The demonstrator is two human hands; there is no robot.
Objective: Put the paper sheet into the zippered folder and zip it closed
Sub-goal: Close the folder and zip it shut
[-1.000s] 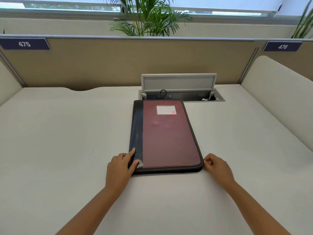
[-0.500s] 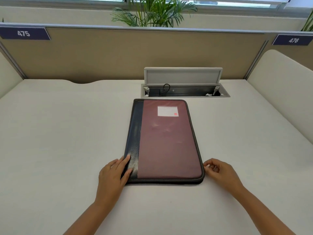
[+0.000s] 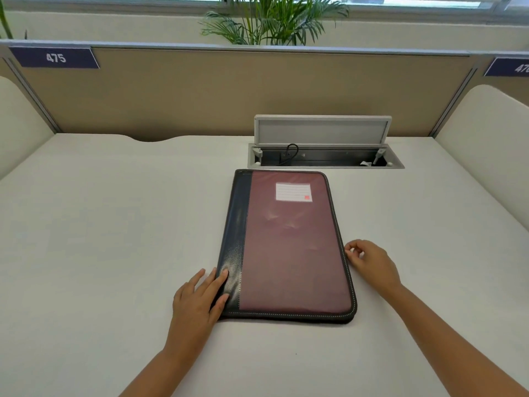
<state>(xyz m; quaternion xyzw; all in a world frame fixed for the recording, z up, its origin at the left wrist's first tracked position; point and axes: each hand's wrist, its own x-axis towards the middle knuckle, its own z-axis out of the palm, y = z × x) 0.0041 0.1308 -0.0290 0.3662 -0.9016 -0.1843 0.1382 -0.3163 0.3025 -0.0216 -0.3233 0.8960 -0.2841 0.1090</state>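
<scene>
The zippered folder (image 3: pixel 289 247) lies flat on the white desk, maroon front with a dark spine strip and a white label near its far end. My left hand (image 3: pixel 197 305) rests flat, fingers spread, on the near left corner of the spine. My right hand (image 3: pixel 369 262) sits against the folder's right edge about a third of the way up from the near corner. Its thumb and fingers are pinched together at the zipper line, and the pull itself is hidden between them. No paper sheet is in view.
An open cable hatch (image 3: pixel 323 156) with its lid raised and a black cable inside lies just beyond the folder. A tan partition (image 3: pixel 229 93) closes off the back, and padded side panels (image 3: pixel 486 156) stand at both sides. A plant stands behind the partition.
My right hand has moved from the folder's near right corner farther up its right edge, still pinched. My left hand stays on the near left corner. The view has shifted slightly.
</scene>
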